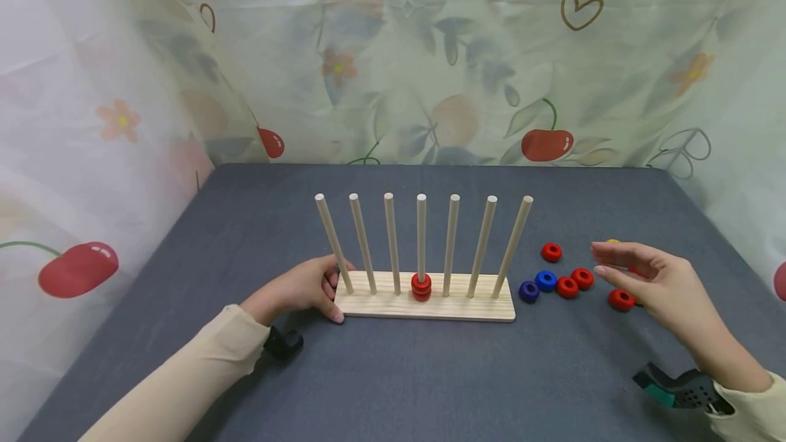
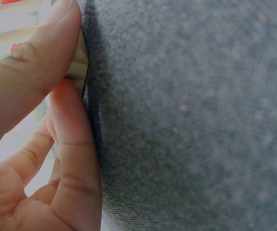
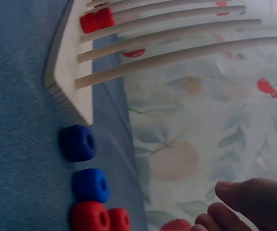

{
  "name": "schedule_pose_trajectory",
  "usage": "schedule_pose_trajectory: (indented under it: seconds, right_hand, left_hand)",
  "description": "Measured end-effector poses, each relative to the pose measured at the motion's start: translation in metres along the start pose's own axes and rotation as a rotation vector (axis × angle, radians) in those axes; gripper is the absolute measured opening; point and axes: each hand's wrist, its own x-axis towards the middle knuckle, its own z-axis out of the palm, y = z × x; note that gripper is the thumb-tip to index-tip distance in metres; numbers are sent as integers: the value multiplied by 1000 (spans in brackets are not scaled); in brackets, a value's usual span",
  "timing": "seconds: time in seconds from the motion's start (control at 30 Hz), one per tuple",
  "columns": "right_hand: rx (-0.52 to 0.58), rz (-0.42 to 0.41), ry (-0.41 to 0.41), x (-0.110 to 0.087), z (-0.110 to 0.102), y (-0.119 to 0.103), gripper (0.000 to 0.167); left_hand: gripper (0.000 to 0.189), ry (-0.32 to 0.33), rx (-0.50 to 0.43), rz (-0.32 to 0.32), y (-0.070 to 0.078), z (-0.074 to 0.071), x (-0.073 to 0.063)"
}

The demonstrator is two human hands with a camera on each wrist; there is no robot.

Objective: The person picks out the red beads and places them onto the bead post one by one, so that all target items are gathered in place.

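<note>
Smooth matt wooden peg rack (image 1: 454, 309), smooth rings (image 1: 421, 293), cloth-like tabletop (image 1: 405, 374)

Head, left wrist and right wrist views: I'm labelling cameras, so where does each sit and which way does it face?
Head: worn on the head, facing forward and down at the pegboard; left hand, right hand and sleeves show.
Left wrist: on that wrist, facing the pegboard's end and grey tabletop; left hand shows.
Right wrist: on that wrist, facing past loose rings to the pegboard and patterned cloth; part of the right hand shows.
Shared: head and right wrist both show two red rings on a peg.
</note>
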Motion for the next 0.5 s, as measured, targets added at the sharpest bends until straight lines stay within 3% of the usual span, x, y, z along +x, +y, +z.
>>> schedule_pose_trajectory:
  seconds: [0.27,0.5]
  right_hand:
    - [-10,2,-91,4,12,20,50]
    - [-63,-27,-131,10,23,25,48]
  left_hand:
    - [78,5,5,-2,-1,1,2]
    - [77,21,11,-31,-2,3,3]
